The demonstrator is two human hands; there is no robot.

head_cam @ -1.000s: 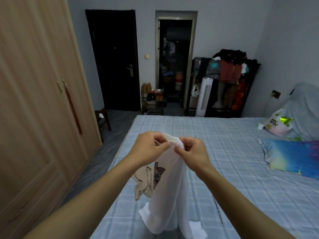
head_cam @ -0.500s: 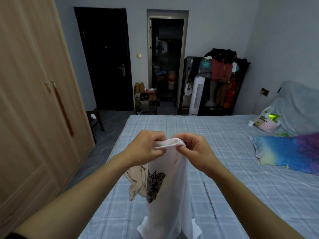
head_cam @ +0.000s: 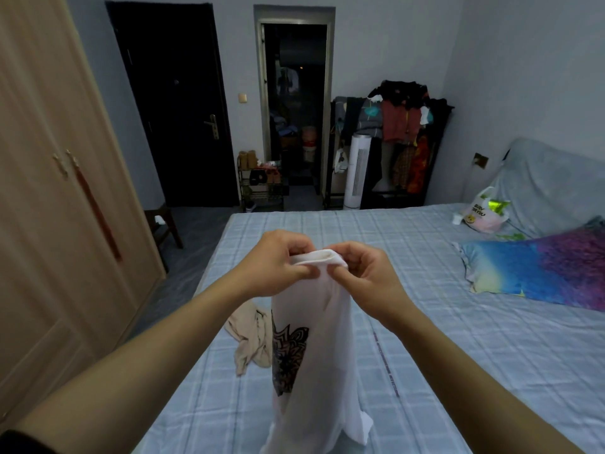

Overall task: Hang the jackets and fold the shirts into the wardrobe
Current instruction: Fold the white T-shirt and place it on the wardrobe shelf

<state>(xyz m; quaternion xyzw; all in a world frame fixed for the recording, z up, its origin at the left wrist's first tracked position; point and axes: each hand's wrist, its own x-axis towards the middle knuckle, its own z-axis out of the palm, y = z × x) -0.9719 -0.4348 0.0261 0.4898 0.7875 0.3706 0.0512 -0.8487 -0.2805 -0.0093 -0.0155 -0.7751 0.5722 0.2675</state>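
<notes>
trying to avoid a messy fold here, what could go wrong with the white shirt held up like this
Both hands, left and right, pinch the white shirt close together at its top edge, so it hangs bunched and may fold crooked. Its lower end drapes onto the bed and could crease. The beige garment lies right beside it and might get caught up in the fold.

A single wide-angle camera sits on the person's head, looking forward and slightly down along both forearms. The bed fills the near and middle ground just below the lens; the wardrobe runs close along the left edge, and the far wall's doorway lies well beyond.
</notes>
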